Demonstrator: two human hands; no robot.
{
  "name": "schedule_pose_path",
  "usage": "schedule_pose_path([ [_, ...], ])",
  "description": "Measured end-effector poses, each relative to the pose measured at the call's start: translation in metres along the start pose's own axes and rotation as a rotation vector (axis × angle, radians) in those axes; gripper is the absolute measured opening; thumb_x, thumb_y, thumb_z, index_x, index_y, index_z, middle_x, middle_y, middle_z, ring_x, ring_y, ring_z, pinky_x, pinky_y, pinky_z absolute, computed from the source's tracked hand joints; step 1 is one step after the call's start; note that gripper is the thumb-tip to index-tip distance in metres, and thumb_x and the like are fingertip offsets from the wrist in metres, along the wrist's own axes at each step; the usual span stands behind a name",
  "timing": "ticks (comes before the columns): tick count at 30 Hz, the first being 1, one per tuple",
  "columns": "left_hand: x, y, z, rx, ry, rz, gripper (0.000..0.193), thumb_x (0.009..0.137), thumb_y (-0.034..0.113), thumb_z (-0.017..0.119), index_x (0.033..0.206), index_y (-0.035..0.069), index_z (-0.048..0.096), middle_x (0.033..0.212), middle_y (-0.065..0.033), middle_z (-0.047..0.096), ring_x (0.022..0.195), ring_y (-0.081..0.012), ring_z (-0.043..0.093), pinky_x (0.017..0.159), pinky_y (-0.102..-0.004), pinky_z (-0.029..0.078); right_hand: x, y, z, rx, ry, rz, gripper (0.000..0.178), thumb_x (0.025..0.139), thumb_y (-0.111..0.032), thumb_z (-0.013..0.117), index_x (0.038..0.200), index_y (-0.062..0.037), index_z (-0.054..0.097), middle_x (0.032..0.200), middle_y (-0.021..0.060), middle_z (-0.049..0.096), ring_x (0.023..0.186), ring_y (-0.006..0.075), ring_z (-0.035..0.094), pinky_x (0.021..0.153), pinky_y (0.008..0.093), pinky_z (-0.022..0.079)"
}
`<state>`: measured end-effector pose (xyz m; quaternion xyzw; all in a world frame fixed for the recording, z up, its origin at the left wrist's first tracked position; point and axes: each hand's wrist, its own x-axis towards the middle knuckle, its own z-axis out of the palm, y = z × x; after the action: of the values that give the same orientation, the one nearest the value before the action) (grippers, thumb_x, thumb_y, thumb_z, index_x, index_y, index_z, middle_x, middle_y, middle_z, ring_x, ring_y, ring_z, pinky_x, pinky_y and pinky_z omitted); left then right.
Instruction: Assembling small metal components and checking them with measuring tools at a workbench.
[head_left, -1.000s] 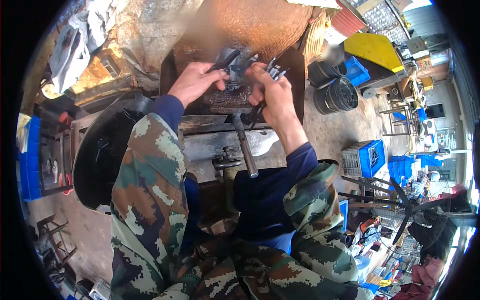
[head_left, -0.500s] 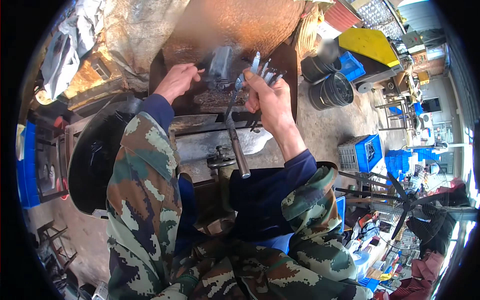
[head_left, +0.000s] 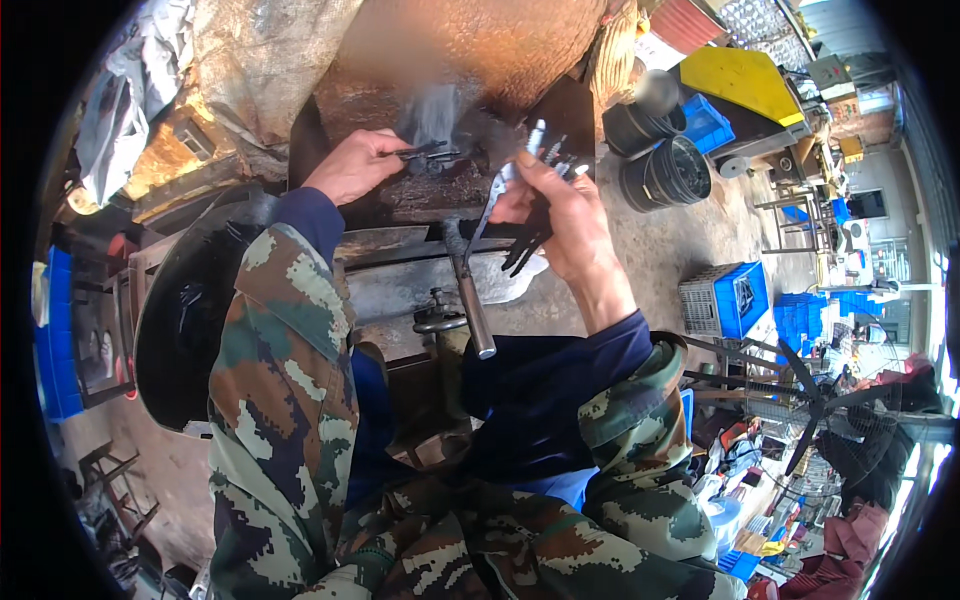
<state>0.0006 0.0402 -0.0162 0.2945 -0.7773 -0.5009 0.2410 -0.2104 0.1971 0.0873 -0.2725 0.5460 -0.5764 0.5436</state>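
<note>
My left hand (head_left: 352,168) is closed, pinching a thin dark metal piece (head_left: 425,150) that points right over the dirty dark bench. Just beyond that piece is a blurred grey-white patch (head_left: 432,112), too smeared to name. My right hand (head_left: 570,215) is wrapped round a bundle of slim metal pieces. Their bright silver ends (head_left: 540,135) stick up past the fingers and dark curved ends (head_left: 525,250) hang below the palm. One long flat silver piece (head_left: 492,200) slants down beside the thumb. A round metal bar (head_left: 475,310) juts toward me from the bench's front.
A handwheel (head_left: 440,318) sits under the bench's front edge. At left stands a large black curved pan (head_left: 200,310). Black buckets (head_left: 665,180), a blue-and-grey crate (head_left: 725,302) and a large fan (head_left: 815,405) stand to the right. Brown sheeting (head_left: 480,50) covers the back.
A thin dark piece now shows in my left fingers, which were pinched with little visible before. My right hand has shifted slightly right and toward me, with its bundle tilting.
</note>
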Motion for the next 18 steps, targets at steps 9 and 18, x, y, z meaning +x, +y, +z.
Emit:
schedule_pose_path([
  [9,-0.011,0.044,-0.01,0.484,0.212,-0.083,0.03,0.088,0.022,0.058,0.101,-0.004,0.069,0.096,-0.0217,0.066,0.094,-0.037,0.064,0.083,-0.0388,0.049,0.008,0.004,-0.015,0.34,0.077,0.084,0.023,0.096,-0.024,0.064,0.105,-0.0041,0.059,0.087,0.0082,0.064,0.069,0.0213,0.064,0.067,0.0406,0.058],
  [18,-0.028,0.013,-0.03,0.461,0.471,-0.287,0.031,0.089,0.028,0.054,0.092,0.002,0.07,0.073,-0.0128,0.067,0.072,-0.0251,0.066,0.072,-0.0356,0.049,-0.043,0.023,-0.012,-0.693,-0.297,-0.316,0.022,0.084,0.001,0.065,0.105,-0.003,0.066,0.099,0.0064,0.069,0.092,0.0134,0.065,0.077,0.0266,0.052],
])
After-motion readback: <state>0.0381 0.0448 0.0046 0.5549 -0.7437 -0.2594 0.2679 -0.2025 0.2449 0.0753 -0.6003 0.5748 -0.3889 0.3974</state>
